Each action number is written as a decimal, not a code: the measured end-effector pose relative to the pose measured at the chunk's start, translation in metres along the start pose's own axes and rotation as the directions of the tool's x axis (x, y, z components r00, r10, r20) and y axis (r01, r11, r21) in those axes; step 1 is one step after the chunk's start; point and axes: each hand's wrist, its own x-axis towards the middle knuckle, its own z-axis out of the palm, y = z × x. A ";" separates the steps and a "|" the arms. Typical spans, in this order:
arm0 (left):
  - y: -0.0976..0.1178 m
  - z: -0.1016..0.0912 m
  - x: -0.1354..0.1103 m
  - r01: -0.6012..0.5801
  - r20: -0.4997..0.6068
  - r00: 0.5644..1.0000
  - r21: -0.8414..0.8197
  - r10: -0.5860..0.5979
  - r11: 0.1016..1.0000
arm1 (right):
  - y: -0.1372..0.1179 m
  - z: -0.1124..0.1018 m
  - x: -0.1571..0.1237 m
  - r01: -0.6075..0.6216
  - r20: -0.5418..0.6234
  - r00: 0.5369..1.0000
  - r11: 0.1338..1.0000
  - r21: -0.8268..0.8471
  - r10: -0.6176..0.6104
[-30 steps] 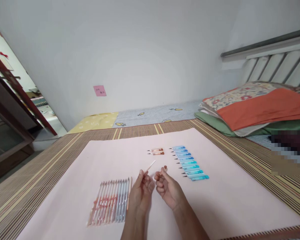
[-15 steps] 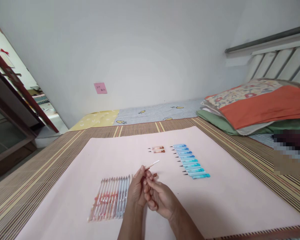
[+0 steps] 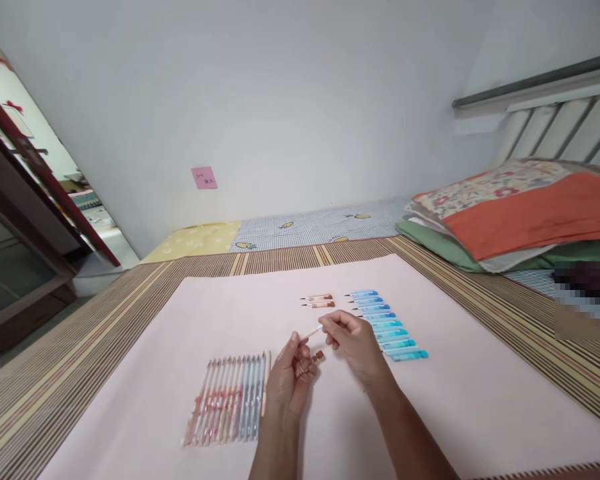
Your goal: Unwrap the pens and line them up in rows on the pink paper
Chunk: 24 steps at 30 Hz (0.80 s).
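Note:
My left hand [image 3: 291,370] is closed around a slim, pale pen-like stick [image 3: 309,334] that slants up to the right. At its white upper end, the thumb and fingertips of my right hand [image 3: 347,337] are pinched together. A small brown end piece [image 3: 319,355] shows beside my left fingers; whether the hand holds it I cannot tell. To the left lies a row of slim pens [image 3: 225,400] in pinkish and pale blue tones, side by side. Beyond my hands are two short brown pencils [image 3: 321,305] with dark points. Short blue pencils [image 3: 390,325] form a column, partly covered by my right hand.
A pale pink sheet [image 3: 145,373] lies under everything, on a striped mat [image 3: 105,320]. Folded bedding [image 3: 530,213] is piled at the right near a radiator [image 3: 555,123]. A wall with a pink note [image 3: 203,178] stands behind; a doorway is at left.
My right hand has moved up and right, from beside my left hand to the stick's white end. My left hand stays around the stick. The view has shifted slightly.

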 end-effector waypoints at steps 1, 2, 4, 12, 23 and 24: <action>0.000 0.001 0.000 0.012 -0.037 0.999 -0.006 -0.012 1.000 | 0.000 0.000 0.001 0.019 -0.026 0.999 1.000 -0.015 -0.020; 0.001 0.002 0.000 0.023 -0.072 0.997 -0.014 -0.024 1.000 | 0.000 -0.001 0.002 0.034 -0.057 0.998 0.999 -0.020 -0.035; 0.003 0.003 -0.001 0.037 -0.126 0.991 -0.028 -0.040 0.999 | 0.001 -0.004 0.003 0.057 -0.129 0.990 0.998 -0.014 -0.058; 0.004 0.005 -0.002 0.034 -0.191 0.980 -0.080 -0.048 0.996 | 0.008 -0.022 0.006 0.043 -0.350 0.936 0.997 0.058 -0.020; 0.003 0.001 0.000 0.030 -0.132 0.990 -0.077 -0.040 0.997 | 0.016 -0.032 0.006 0.052 -0.369 0.926 0.941 0.334 0.080; 0.003 0.000 0.000 0.028 -0.130 0.991 -0.070 -0.037 0.997 | 0.017 -0.032 0.006 0.054 -0.366 0.927 0.937 0.346 0.081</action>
